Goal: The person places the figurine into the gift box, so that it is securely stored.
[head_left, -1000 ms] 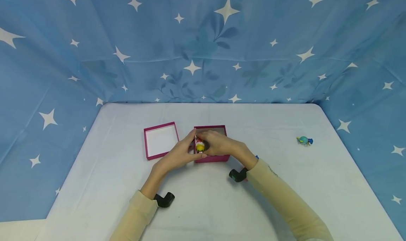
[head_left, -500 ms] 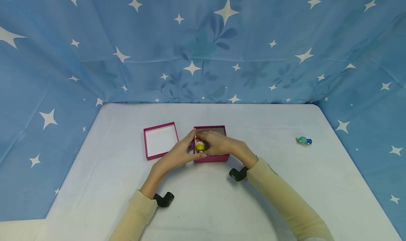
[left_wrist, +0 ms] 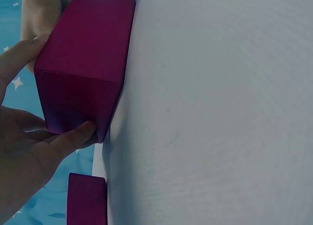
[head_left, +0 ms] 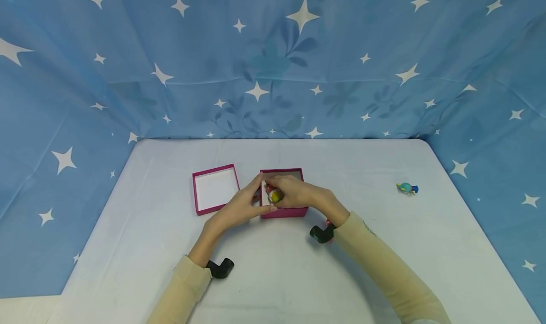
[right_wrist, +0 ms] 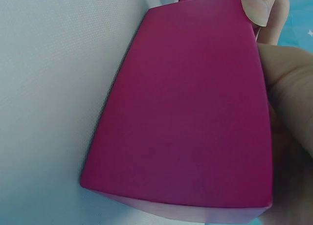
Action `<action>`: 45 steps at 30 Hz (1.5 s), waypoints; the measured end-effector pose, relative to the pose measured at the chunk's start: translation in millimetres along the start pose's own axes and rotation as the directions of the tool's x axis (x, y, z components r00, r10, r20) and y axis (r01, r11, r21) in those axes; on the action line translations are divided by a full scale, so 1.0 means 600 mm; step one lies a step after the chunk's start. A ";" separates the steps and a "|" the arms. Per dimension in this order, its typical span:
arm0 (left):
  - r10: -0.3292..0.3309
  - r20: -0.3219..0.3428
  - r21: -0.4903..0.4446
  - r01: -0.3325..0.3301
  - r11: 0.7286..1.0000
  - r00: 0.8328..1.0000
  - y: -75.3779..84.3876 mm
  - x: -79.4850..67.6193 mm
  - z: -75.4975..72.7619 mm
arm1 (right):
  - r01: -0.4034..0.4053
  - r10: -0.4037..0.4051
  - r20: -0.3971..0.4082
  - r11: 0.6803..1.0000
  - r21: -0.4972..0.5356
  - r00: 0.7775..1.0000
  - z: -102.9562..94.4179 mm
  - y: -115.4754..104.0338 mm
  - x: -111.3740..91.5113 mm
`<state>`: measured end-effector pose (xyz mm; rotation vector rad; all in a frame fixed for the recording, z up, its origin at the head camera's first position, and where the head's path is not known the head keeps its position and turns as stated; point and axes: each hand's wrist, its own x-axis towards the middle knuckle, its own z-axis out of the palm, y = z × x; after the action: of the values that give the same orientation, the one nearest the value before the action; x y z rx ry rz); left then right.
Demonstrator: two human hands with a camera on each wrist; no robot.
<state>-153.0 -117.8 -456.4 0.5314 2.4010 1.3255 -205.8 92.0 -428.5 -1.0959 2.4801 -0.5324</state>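
Observation:
A magenta box stands uncovered on the table. My left hand grips its left end, thumb at the near edge; in the left wrist view a finger presses the end wall. My right hand reaches into the box from the right and holds a small toy figure in red, white and yellow, tilted inside the opening. In the right wrist view, the box's front wall hides the toy and most of the right fingers.
Left of the box lies its magenta-rimmed lid, white inside up. A turquoise and blue toy figure lies far to the right. Something small and pink is mostly hidden by the right wrist's camera. A starry blue curtain hangs behind the white table.
The toy figure in the box has tipped from near upright to slanting, its yellow part swinging right towards the right hand. The left hand stays in place on the box.

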 end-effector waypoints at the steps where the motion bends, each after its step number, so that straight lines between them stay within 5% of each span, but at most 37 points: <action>1: 0.000 0.001 -0.003 0.000 1.000 1.000 0.000 0.000 0.000 | -0.001 0.001 -0.002 1.000 -0.005 1.000 0.000 0.000 -0.001; 32: 0.011 0.001 -0.005 -0.011 1.000 1.000 -0.001 -0.002 0.004 | 0.013 -0.007 -0.099 0.998 0.064 0.995 0.014 0.000 -0.007; 45: -0.003 -0.014 -0.011 0.003 1.000 1.000 -0.001 -0.003 -0.001 | 0.011 0.016 -0.194 0.991 0.136 0.981 -0.001 0.000 -0.044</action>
<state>-151.6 -119.5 -456.4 0.5170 2.4041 1.3446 -189.5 112.0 -423.3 -1.0313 2.5642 -0.8320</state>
